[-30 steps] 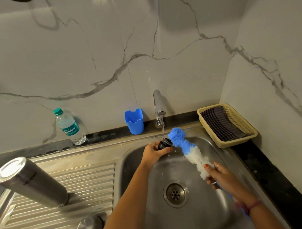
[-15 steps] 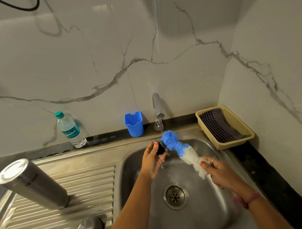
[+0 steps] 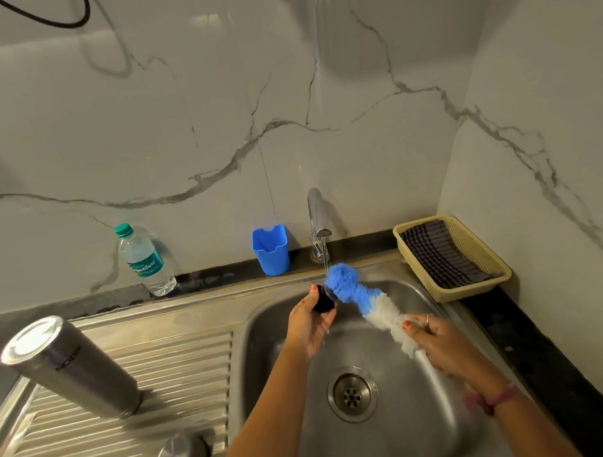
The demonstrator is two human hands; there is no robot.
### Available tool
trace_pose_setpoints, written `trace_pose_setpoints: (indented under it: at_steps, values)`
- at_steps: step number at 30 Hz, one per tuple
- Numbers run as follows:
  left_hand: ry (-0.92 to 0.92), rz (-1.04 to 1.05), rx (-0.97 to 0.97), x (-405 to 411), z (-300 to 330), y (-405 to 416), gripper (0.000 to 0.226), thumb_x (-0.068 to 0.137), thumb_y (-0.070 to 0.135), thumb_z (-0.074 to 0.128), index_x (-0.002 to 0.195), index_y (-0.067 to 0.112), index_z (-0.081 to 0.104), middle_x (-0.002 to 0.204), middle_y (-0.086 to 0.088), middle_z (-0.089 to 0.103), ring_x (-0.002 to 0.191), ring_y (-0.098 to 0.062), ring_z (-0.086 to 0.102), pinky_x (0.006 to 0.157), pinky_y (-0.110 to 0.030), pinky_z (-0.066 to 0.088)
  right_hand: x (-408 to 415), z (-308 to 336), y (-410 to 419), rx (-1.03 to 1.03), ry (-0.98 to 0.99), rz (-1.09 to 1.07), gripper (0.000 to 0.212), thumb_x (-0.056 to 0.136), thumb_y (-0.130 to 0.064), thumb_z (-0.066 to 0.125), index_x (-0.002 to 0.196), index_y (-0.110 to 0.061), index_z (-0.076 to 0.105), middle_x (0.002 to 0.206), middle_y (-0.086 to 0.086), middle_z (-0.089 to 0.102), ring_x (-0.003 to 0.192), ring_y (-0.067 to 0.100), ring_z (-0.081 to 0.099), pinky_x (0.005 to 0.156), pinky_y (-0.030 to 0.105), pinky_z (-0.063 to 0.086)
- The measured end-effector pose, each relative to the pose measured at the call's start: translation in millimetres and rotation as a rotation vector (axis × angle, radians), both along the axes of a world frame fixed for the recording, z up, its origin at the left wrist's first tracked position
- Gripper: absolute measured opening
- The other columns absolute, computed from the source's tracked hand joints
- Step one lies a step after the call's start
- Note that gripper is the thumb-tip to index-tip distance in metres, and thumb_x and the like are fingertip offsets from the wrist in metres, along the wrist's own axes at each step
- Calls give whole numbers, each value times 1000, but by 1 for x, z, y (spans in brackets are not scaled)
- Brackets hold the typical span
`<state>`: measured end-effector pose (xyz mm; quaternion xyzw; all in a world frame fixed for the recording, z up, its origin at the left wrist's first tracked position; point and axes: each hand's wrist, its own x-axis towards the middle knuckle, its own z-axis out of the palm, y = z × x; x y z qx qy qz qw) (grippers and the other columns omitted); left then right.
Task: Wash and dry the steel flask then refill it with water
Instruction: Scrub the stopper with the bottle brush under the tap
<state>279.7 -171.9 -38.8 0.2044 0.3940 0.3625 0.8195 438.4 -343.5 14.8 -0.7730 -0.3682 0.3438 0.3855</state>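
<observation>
While water runs from the tap (image 3: 318,224), the left hand (image 3: 308,322) pinches a small black part (image 3: 324,301), possibly the flask's stopper, under the stream. Against it presses the blue-and-white bottle brush (image 3: 362,299), gripped by the right hand (image 3: 444,343) over the sink (image 3: 385,430). Well apart to the left, the steel flask (image 3: 71,368) stands inverted on the drainboard (image 3: 182,369), a round steel cap (image 3: 181,453) nearby.

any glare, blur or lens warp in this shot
Head view: glare whitens the upturned base of the steel flask; the right hand and wrist are motion-smeared; the wide lens bends the sink edge and leans the flask; the left hand is sharp.
</observation>
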Motion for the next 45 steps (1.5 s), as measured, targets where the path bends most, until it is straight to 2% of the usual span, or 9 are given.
trace_pose_setpoints:
  at_steps: [3,7,13,16,21,32,37,42,45]
  values:
    - [-18,-36,-21,5,3,-4,31,97,20,61,120,-2,61,115,-23,70,101,-31,68,81,-35,61,-5,0,11,24,-91,-20,34,98,-29,51,128,-16,60,98,-3,67,85,7,61,66,18,43]
    - [-58,17,-47,5,7,1,30,98,21,60,117,-3,61,116,-23,69,111,-33,66,88,-39,58,-7,5,11,18,-93,11,32,97,-30,52,125,-18,61,95,-3,68,84,9,63,65,19,46]
    - [4,2,-19,6,7,-2,29,98,18,61,119,-1,61,120,-24,66,99,-30,67,64,-30,62,-4,12,14,8,-172,1,34,97,-28,52,128,-15,59,103,1,66,89,10,58,74,23,43]
    - [16,20,-6,6,10,-1,23,98,17,61,116,3,61,115,-21,67,97,-29,68,73,-35,61,-8,17,11,-17,-241,55,38,98,-30,50,133,-17,55,120,2,65,100,11,57,82,21,39]
    - [67,47,-7,8,12,-5,20,96,15,63,114,7,65,114,-18,68,106,-30,67,87,-39,57,9,34,6,-115,-286,164,37,98,-32,50,132,-20,55,124,1,63,110,16,58,91,25,43]
    - [48,110,-6,10,16,-11,14,98,13,60,109,6,64,111,-18,68,106,-30,66,99,-43,52,8,49,15,-147,-320,243,15,98,-31,49,100,-27,64,108,-1,66,89,13,58,81,26,43]
    - [76,83,19,19,14,-17,31,94,19,66,120,1,64,119,-19,68,104,-28,63,90,-36,54,4,53,23,-130,-325,192,31,99,-30,46,123,-18,61,93,-2,63,87,14,59,76,25,40]
    - [45,141,16,11,12,-10,31,94,18,65,121,1,64,119,-19,70,115,-31,65,93,-38,54,0,59,22,-164,-338,218,30,99,-29,47,113,-8,63,100,5,67,89,17,60,74,26,41]
    - [34,91,34,11,16,-11,24,95,16,64,116,3,65,116,-17,69,110,-29,64,98,-40,51,-1,61,28,-163,-340,171,30,100,-29,45,112,-9,63,86,2,64,77,11,56,65,22,39]
